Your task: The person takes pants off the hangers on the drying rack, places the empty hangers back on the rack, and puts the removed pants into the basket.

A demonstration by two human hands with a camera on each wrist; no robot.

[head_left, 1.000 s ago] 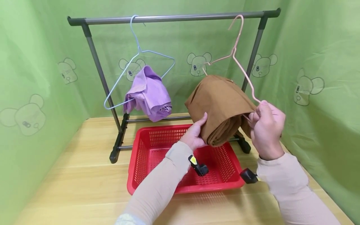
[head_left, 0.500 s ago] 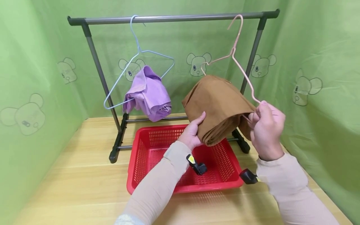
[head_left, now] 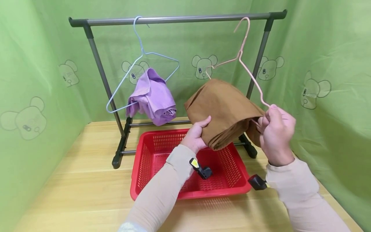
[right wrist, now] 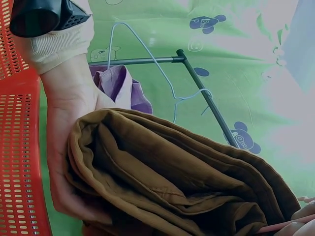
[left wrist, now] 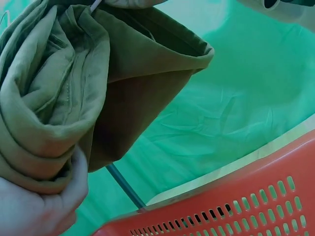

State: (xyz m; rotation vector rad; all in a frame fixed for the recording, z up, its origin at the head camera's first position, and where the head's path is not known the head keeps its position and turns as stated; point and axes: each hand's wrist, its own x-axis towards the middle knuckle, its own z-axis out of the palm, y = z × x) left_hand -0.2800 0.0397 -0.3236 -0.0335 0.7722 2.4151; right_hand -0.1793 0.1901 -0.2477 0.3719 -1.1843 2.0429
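Observation:
A thick rolled brown garment hangs over the lower part of a pink wire hanger, whose hook is on the rack's bar. My left hand grips the roll's near left side, thumb on top and fingers underneath. In the left wrist view, fingers wrap below the layered brown cloth. My right hand pinches the hanger's right corner, close against the garment's edge. The hanger's bottom bar is mostly hidden inside the cloth. In the right wrist view, only fingertips of that hand show.
A grey metal rack stands on the wooden table. On its left side, a blue hanger carries a purple garment. The red basket sits below my hands. Green curtains enclose the table.
My left hand has shifted a little to the left, and the brown garment's left end has moved the same way. The right hand keeps its pinch on the hanger corner, nearly still.

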